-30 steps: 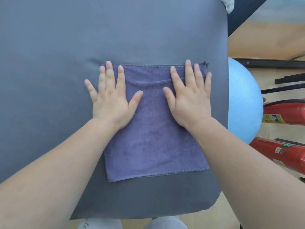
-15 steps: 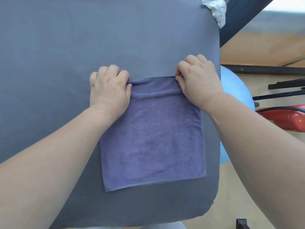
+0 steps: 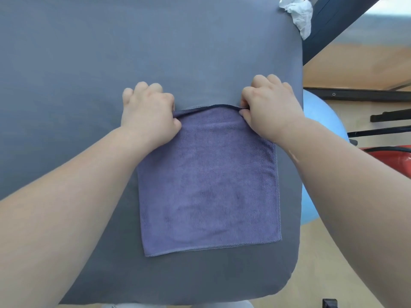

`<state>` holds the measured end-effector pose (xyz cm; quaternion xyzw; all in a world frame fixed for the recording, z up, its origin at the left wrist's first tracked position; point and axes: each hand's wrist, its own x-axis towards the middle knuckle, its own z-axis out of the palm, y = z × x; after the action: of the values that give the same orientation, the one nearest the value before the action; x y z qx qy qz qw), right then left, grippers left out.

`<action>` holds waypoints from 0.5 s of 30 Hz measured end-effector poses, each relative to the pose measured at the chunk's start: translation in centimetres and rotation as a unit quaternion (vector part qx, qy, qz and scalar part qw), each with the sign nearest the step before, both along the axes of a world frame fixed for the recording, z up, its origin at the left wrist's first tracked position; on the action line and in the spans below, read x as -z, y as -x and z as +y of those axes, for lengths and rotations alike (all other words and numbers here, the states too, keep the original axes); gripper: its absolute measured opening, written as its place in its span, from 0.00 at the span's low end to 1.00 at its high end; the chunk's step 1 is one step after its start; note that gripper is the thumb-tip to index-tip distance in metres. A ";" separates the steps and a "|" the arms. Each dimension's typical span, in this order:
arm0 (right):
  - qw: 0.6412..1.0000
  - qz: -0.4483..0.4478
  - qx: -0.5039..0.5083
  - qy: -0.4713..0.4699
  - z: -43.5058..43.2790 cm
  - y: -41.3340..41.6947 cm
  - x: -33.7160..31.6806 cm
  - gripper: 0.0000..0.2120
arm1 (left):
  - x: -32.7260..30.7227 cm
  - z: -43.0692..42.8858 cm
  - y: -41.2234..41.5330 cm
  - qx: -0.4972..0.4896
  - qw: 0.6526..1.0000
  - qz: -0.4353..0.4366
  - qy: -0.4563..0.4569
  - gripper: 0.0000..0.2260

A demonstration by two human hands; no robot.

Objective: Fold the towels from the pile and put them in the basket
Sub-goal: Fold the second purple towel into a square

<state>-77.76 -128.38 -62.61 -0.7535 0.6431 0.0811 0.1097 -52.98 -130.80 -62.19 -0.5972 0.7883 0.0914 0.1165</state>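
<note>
I see a grey cloth-covered tabletop (image 3: 100,63) filling most of the view, with pale wooden floor (image 3: 360,63) beyond its right edge. The purple towel (image 3: 209,185) lies flat on the tabletop, near its right side. A light blue ball (image 3: 322,123) sits on the floor just beside the table, with a red cylinder (image 3: 395,161) further right. The left hand (image 3: 149,116) and right hand (image 3: 271,112), fingers curled, each pinch a far corner of the towel. A crumpled white cloth (image 3: 298,12) rests at the table's far right corner.
</note>
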 end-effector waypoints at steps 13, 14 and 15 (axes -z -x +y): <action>0.979 -0.122 0.062 0.153 3.5 0.0 -3.3 0.06 | -3.6 0.7 -2.5 0.027 0.978 0.105 0.176 0.07; 0.978 -0.134 0.061 0.148 4.9 0.1 -3.3 0.07 | -3.8 1.9 -2.9 0.029 0.979 0.109 0.170 0.06; 0.978 -0.143 0.058 0.139 6.3 0.1 -3.3 0.07 | -3.8 3.4 -3.3 0.031 0.980 0.112 0.162 0.06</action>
<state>-77.84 -122.05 -59.30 -0.7267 0.6684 -0.1239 0.0992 -49.66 -127.39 -58.43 -0.5695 0.8188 0.0253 -0.0679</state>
